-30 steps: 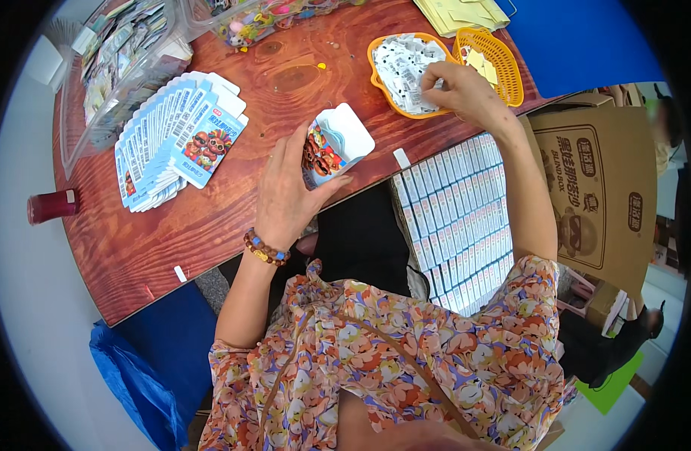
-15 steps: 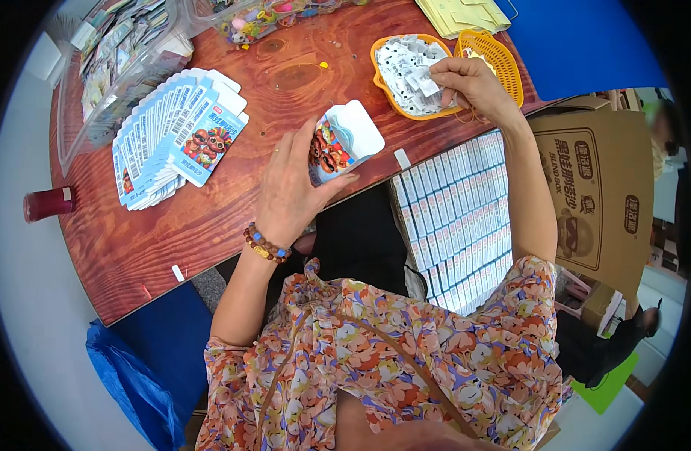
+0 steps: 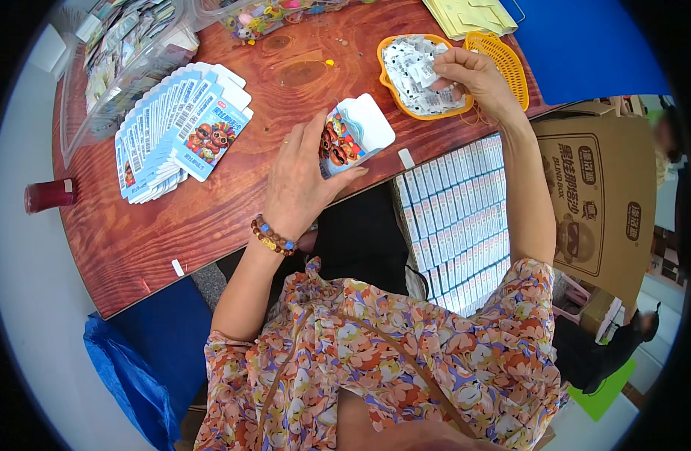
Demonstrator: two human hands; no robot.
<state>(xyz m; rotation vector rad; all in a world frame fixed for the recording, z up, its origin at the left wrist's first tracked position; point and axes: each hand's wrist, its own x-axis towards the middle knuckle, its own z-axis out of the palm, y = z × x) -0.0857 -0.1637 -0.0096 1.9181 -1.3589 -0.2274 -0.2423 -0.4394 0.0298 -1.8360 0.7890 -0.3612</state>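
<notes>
A small light-blue carton [image 3: 341, 143] with cartoon figures stands near the table's front edge, its white end flap folded out. My left hand [image 3: 296, 177] grips it from the left, fingers along the far side and thumb at the near side. Over a yellow plastic basket [image 3: 387, 83] of small white printed packets [image 3: 409, 64], my right hand [image 3: 477, 83] is closed in a pinch. A white packet shows at its fingertips. To the left lies a fanned stack of flat light-blue cartons [image 3: 165, 128].
A second yellow basket [image 3: 514, 64] sits beside the first. Clear bins hold cards [image 3: 123, 56] and colourful trinkets [image 3: 263, 21]. Below the table edge is a box of packed cartons [image 3: 454, 218], beside a large cardboard box [image 3: 601, 195]. A dark red cylinder [image 3: 51, 195] stands far left.
My right hand has shifted slightly over the packets, still pinching. The left hand keeps its grip on the carton. The whole view has shifted a little.
</notes>
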